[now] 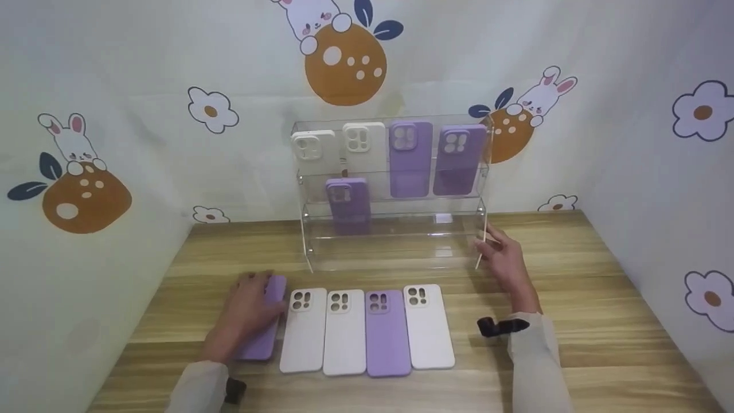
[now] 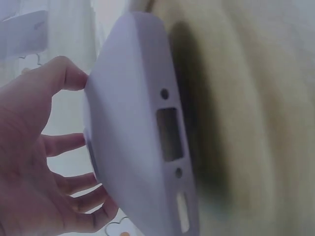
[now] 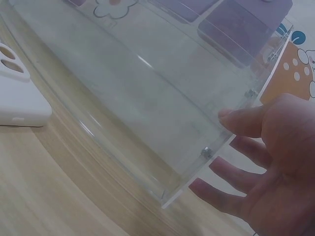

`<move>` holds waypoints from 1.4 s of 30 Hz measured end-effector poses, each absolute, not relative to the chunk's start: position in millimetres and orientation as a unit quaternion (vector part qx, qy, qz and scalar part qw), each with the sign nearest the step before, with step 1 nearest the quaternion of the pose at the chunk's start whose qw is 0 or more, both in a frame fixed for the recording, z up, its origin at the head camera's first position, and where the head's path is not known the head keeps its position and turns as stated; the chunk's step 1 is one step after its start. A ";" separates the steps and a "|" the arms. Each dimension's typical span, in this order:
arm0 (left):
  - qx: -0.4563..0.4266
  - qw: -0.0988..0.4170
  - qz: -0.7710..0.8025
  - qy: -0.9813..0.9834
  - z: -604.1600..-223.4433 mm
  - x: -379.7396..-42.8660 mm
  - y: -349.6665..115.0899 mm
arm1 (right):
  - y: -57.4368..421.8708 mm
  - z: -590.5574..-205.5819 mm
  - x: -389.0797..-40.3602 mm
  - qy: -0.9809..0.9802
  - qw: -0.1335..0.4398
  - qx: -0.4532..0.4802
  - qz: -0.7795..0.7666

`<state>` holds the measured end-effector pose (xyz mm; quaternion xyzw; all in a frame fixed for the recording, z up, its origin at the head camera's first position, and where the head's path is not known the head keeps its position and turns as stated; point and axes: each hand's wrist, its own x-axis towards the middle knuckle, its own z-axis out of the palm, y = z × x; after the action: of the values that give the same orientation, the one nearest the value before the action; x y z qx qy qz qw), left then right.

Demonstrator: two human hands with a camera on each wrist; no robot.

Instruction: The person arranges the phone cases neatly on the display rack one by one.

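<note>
My left hand (image 1: 248,310) lies over a purple phone case (image 1: 266,338) at the left of the row, its thumb at one side edge and its fingers at the other. In the left wrist view that purple case (image 2: 123,113) shows its bottom end, with port cutouts. My right hand (image 1: 507,264) holds the right side panel of a clear stepped display rack (image 1: 395,252). The right wrist view has the thumb inside the panel (image 3: 184,184) and the fingers outside it. On the rack's top tier stand two white cases (image 1: 367,152) and two purple cases (image 1: 411,166).
One purple case (image 1: 350,206) stands on the rack's middle tier, left of centre. Flat before the rack lie three white cases (image 1: 304,338) and a purple case (image 1: 389,341), side by side. The wooden table (image 1: 585,298) ends against patterned cloth walls (image 1: 155,172).
</note>
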<state>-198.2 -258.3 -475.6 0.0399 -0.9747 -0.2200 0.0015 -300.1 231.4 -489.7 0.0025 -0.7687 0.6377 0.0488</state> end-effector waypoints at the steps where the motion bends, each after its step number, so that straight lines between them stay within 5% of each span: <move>1: 0.038 0.006 -0.220 -0.975 -473.3 -199.7 -257.4 | 231.7 -489.5 -300.3 -0.768 0.049 0.003 0.639; 22: -0.006 0.074 -0.235 -0.969 -417.8 -214.8 -198.2 | 229.7 -490.4 -300.9 -0.761 0.046 0.005 0.647; 42: -0.082 0.260 -0.235 -0.933 -378.8 -234.5 -101.0 | 232.0 -492.5 -301.2 -0.759 0.044 0.003 0.649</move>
<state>-234.5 -101.0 -378.8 -0.0816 -0.9330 -0.2348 0.2602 -301.2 232.0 -492.5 0.0026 -0.7592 0.6494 0.0438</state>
